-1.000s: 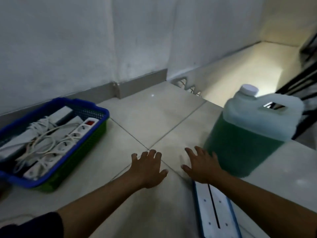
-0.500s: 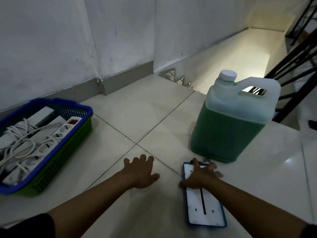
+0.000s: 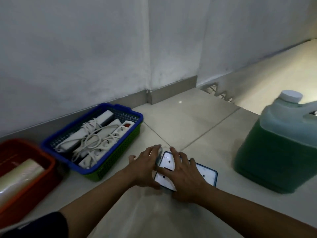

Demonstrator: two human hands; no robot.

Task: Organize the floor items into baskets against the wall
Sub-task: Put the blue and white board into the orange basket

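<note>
A flat white plate with a blue rim (image 3: 205,175) lies on the tiled floor. My right hand (image 3: 184,177) rests flat on top of it with fingers spread. My left hand (image 3: 145,164) touches the plate's left edge, fingers curled against the rim. To the left, by the wall, stands a blue-rimmed green basket (image 3: 120,148) filled with white power strips (image 3: 101,140) and tangled cords. A red basket (image 3: 25,189) at the far left holds a clear plastic roll (image 3: 18,176).
A large jug of green liquid (image 3: 277,150) with a white cap stands on the floor at the right. Behind it the floor drops off into a stairwell (image 3: 257,86). A white wall with a grey skirting runs behind the baskets.
The view has swung left, bringing the red basket in. The plate has turned and slid toward the baskets under my right hand, and my left hand has come against its edge.
</note>
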